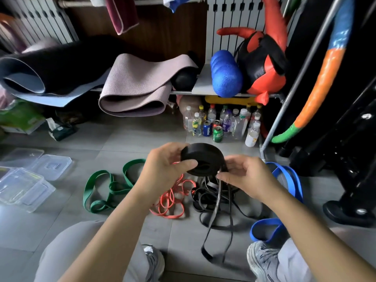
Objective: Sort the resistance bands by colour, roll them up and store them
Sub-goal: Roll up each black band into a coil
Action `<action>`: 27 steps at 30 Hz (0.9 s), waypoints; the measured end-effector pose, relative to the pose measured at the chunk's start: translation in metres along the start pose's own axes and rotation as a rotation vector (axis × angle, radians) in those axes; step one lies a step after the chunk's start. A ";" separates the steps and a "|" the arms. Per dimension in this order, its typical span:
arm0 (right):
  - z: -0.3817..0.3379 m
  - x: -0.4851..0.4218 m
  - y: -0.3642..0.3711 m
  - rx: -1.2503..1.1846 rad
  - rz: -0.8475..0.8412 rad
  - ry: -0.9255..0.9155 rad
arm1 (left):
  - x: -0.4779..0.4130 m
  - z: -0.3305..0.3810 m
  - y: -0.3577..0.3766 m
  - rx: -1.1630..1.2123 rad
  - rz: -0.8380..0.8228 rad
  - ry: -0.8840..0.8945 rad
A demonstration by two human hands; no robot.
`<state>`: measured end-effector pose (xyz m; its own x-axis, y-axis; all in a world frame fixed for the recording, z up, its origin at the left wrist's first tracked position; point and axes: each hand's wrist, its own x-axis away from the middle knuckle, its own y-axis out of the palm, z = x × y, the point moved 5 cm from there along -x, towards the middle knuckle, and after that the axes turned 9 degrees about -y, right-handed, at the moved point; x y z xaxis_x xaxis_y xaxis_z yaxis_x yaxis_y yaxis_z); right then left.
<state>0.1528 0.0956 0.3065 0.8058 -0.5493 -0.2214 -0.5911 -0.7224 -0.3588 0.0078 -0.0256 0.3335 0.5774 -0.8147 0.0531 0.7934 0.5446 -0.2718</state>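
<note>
While the black roll (203, 159) is only part wound, its tail hanging below it, the left hand (162, 169) grips its left side, thumb across the face; the right hand (246, 176) pinches the strap at its right edge. Beneath the roll, on the floor (122, 139): loose black bands (209, 198); left of it, orange bands (173, 198), then green bands (105, 188); right of it, blue bands (289, 178); far left, clear containers (24, 180), no band visible inside. Judged: sorting apparently done; rolling barely begun; storing not started.

Black roll (201, 157) wound tight, up off the floor, loose tail dangling. Below lie separate tangles: green bands (113, 190) left, then orange bands (168, 200), black bands (203, 198), blue bands (264, 231) right.
</note>
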 end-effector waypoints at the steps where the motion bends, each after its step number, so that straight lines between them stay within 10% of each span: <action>1: 0.001 0.000 0.002 -0.046 0.010 -0.003 | 0.002 0.001 -0.002 0.095 -0.018 -0.008; 8: -0.002 -0.001 0.018 -0.255 0.012 -0.022 | 0.023 -0.020 0.002 0.375 -0.081 -0.191; 13: -0.003 0.000 0.024 0.125 -0.117 -0.042 | 0.030 -0.024 -0.003 -0.569 0.172 0.074; 17: -0.014 0.004 0.038 0.346 -0.254 -0.118 | 0.040 -0.028 0.011 -0.831 0.117 0.299; 27: -0.019 0.001 0.038 0.105 -0.151 -0.157 | 0.036 -0.043 -0.019 -0.092 0.215 -0.018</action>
<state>0.1305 0.0603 0.3099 0.8854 -0.3603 -0.2938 -0.4631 -0.7391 -0.4891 0.0049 -0.0736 0.2997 0.7351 -0.6779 0.0015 0.6315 0.6839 -0.3654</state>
